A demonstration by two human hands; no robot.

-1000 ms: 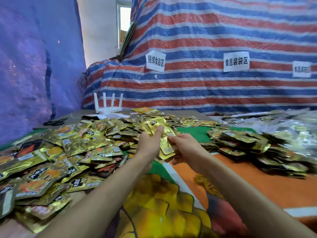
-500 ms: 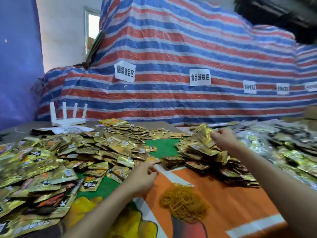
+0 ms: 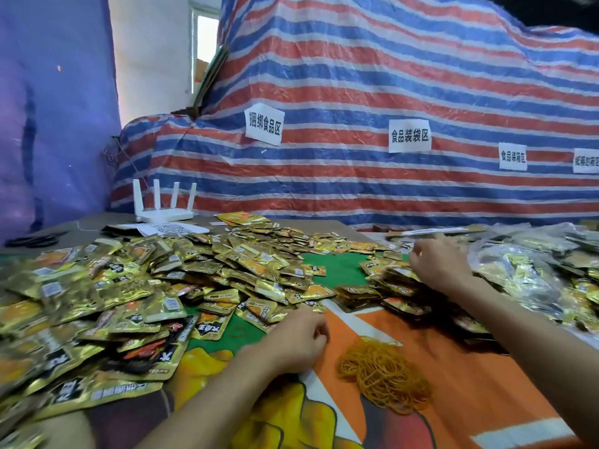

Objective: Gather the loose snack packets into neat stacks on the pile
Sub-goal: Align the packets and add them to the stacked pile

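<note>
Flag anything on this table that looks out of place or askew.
One rubber band lies alone on the green cloth, apart from the heap of rubber bands. The loose packets on the left sprawl at every angle, unstacked. A white router stands behind them, odd among snacks.
</note>
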